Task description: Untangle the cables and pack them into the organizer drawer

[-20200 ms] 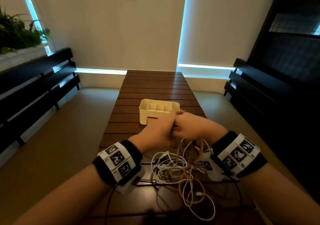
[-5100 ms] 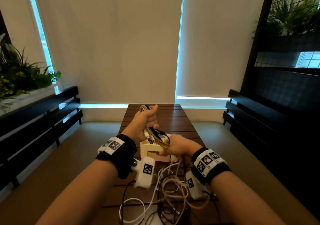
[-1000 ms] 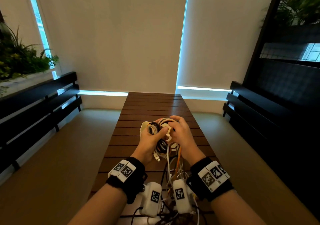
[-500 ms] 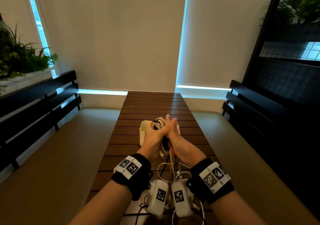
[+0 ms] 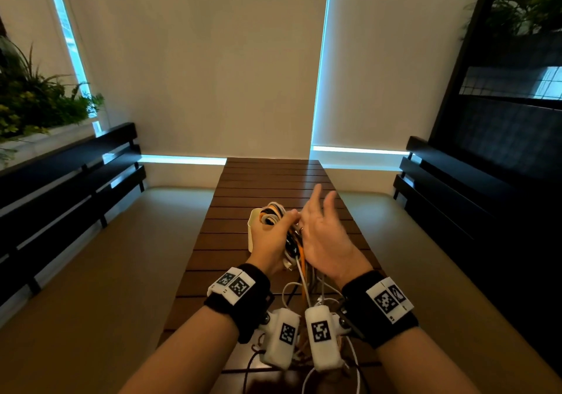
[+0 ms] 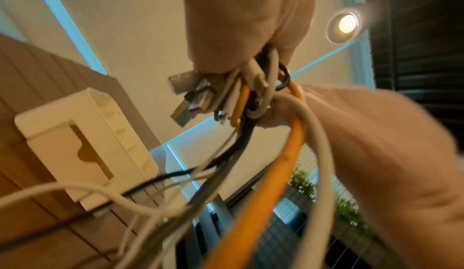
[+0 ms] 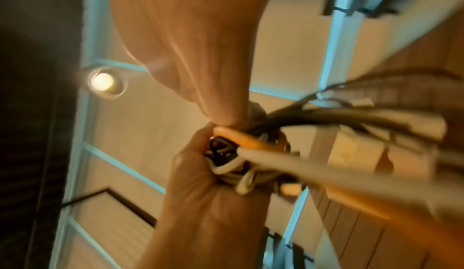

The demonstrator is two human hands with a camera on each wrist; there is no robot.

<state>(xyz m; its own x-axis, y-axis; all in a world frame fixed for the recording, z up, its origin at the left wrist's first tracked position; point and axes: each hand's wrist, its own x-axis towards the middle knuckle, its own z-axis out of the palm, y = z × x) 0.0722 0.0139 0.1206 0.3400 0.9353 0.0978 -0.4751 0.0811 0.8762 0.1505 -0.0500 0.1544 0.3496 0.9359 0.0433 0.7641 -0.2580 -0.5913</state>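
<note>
Over the table (image 5: 267, 181), cables (image 5: 272, 212) apparently fill the left hand's (image 5: 269, 241) grip.

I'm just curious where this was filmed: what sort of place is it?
Probably an indoor lounge or waiting nook: a long brown slatted wooden table runs between black slatted benches, pale roller blinds are drawn over the windows, and green leafy plants sit behind.

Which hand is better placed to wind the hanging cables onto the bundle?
Right, probably. The left hand grips the bundle and has to keep holding it. The right hand is open and holds nothing, close beside the hanging cables.
</note>
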